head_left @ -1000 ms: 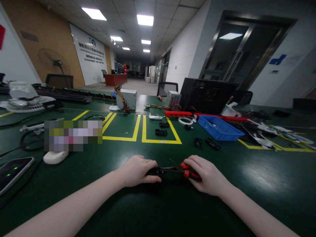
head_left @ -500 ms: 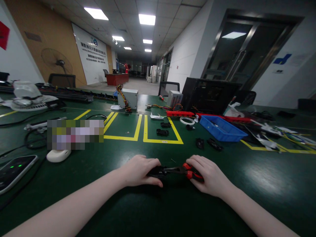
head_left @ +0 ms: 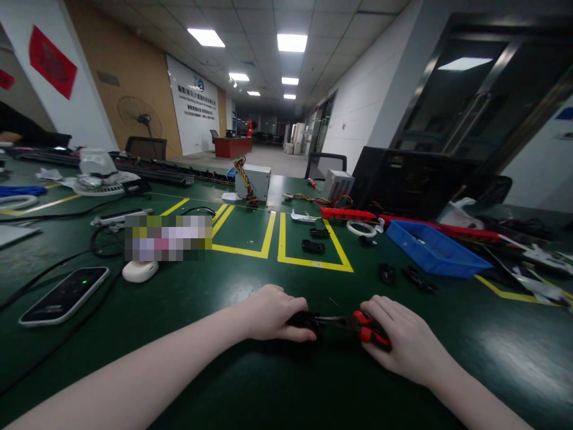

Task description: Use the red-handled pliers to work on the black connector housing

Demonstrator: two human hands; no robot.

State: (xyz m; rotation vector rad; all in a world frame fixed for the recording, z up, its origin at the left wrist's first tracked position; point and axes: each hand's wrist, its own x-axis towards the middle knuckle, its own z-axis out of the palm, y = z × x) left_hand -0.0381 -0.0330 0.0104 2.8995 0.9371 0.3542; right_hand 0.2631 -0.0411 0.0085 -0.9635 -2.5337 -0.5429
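Gripping one pair of red-handled pliers (head_left: 360, 322) in our right hand (head_left: 403, 343), we clench our left hand (head_left: 273, 312) fingers around one black part (head_left: 303, 321); the pliers' nose meets it just beyond those fingers, low over the tabletop (head_left: 492, 346).

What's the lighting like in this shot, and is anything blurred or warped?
Head view: ceiling panels blow out white and leave a sheen on the green table at right; same view, wide-angle bending tilts the door frame; a pixelated block hides one patch; the left hand on a black part and the right hand gripping red-handled pliers look fairly sharp.
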